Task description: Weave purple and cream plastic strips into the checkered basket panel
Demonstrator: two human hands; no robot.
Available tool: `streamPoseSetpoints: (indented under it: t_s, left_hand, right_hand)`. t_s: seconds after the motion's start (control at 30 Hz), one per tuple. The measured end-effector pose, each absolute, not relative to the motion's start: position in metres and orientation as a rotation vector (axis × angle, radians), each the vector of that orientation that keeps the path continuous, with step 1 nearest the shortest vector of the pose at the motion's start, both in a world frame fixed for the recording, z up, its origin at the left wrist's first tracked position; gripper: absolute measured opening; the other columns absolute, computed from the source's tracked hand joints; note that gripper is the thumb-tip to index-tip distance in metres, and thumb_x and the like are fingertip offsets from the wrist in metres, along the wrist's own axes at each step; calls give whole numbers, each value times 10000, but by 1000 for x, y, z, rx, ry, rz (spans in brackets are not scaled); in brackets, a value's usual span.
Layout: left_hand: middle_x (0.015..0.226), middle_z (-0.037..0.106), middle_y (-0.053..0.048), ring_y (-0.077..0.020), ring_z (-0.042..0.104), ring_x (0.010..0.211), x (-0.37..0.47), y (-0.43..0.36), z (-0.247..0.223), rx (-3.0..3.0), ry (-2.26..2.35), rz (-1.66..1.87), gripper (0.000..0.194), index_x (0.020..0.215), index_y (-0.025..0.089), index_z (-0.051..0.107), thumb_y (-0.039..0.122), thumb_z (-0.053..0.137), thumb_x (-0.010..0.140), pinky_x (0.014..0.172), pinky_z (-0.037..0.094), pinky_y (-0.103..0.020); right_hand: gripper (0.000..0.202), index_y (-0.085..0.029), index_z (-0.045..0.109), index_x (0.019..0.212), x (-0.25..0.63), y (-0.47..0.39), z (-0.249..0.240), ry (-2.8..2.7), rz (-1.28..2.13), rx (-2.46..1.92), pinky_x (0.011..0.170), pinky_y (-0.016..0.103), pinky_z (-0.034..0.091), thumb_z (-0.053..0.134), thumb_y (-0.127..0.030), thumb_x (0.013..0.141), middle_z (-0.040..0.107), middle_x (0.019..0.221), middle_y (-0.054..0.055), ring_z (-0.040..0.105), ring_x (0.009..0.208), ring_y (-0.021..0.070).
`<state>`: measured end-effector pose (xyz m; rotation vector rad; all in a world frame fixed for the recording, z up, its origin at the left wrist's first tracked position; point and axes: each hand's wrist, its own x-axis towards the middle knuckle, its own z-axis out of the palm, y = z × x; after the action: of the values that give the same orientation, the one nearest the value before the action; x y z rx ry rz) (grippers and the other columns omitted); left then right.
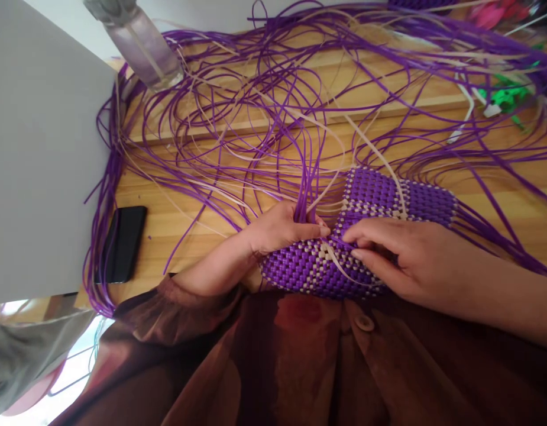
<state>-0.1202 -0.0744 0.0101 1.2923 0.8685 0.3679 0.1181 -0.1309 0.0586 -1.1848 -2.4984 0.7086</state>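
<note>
Woven piece [291, 272]: purple with cream bands, located on the table [153, 254] at its near edge, against the wearer's brown garment [273, 361]; it serves as the reference.

Left hand [277, 228]: positioned over the left part of the woven piece. Grip closed around a bundle of purple strands [305, 171], which rises from the fingers; thumb at the weave.

Right hand [401, 251]: positioned over the right part of the woven piece. Grip closed at thumb and forefinger on a purple strand [337, 242].

Surroundings: a cream strip [379, 155] extends beyond the woven piece. A black phone [125, 242] lies to its left. A clear bottle [142, 50] stands beyond it, far left, beside loose strands.
</note>
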Motion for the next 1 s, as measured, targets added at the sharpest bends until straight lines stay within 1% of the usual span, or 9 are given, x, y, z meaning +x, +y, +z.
streamPoseSetpoints:
  t_s: [0.07, 0.17, 0.4, 0.5, 0.6, 0.7, 0.8, 0.93, 1.0]
  left_hand:
    - [796, 690, -12, -126, 598, 723, -121, -74, 11, 1308, 848, 367, 312, 902, 129, 723, 422, 738, 799, 722, 471, -258]
    - [863, 712, -16, -132, 616, 786, -120, -74, 14, 1329, 806, 358, 313, 953, 128, 731, 420, 689, 847, 786, 484, -262]
    - [924, 727, -12, -138, 627, 832, -120, -70, 16, 1328, 821, 293, 306, 1018, 142, 739, 396, 668, 862, 852, 485, -276]
    - [822, 692, 1, -116, 592, 740, -120, -66, 22, 1327, 831, 219, 273, 902, 136, 733, 396, 706, 822, 748, 474, -249]
    - [674, 608, 21, -99, 517, 629, -119, -64, 29, 1305, 846, 126, 289, 783, 126, 702, 411, 747, 762, 626, 421, -233]
    - [617, 551, 39, -87, 471, 594, -116, -65, 32, 1256, 862, 136, 266, 717, 129, 668, 376, 765, 726, 597, 387, -226]
    - [659, 583, 30, -96, 506, 626, -115, -68, 30, 1206, 887, 175, 245, 736, 131, 670, 365, 745, 748, 634, 411, -233]
    - [731, 632, 15, -103, 552, 685, -116, -69, 30, 1260, 907, 171, 216, 793, 133, 694, 346, 682, 822, 696, 439, -236]
    - [700, 608, 25, -91, 525, 658, -117, -68, 32, 1311, 887, 157, 210, 775, 130, 686, 336, 689, 820, 669, 422, -225]
  right_hand:
    - [220, -199, 642, 1117, 112, -133, 56, -2482, 655, -1180, 772, 341, 484, 557, -244, 919, 692, 968, 65, 654, 872, 208]
    - [196, -204, 664, 1092, 108, -136, 52, -2443, 617, -1210, 828, 349, 499, 575, -257, 925, 711, 998, 62, 666, 918, 212]
    - [135, -261, 689, 994, 110, -140, 40, -2222, 843, -1372, 678, 297, 475, 655, -337, 889, 728, 890, -11, 651, 734, 149]
    - [139, -259, 670, 931, 106, -138, 44, -2171, 902, -1443, 602, 279, 435, 643, -391, 897, 685, 739, -42, 610, 610, 117]
    - [245, -240, 620, 882, 98, -136, 49, -2197, 870, -1500, 562, 279, 398, 679, -476, 853, 631, 654, -57, 571, 542, 111]
    - [253, -224, 591, 897, 93, -137, 48, -2234, 814, -1464, 589, 274, 408, 725, -422, 815, 637, 711, -44, 598, 608, 122]
    - [180, -227, 602, 928, 93, -141, 45, -2251, 769, -1361, 676, 264, 443, 711, -339, 841, 662, 833, -30, 627, 721, 122]
    - [262, -227, 625, 905, 93, -146, 43, -2306, 673, -1301, 753, 288, 462, 725, -458, 833, 657, 885, -13, 643, 814, 149]
    - [206, -220, 620, 878, 91, -146, 43, -2317, 631, -1326, 762, 303, 463, 699, -408, 854, 657, 872, -6, 647, 823, 161]
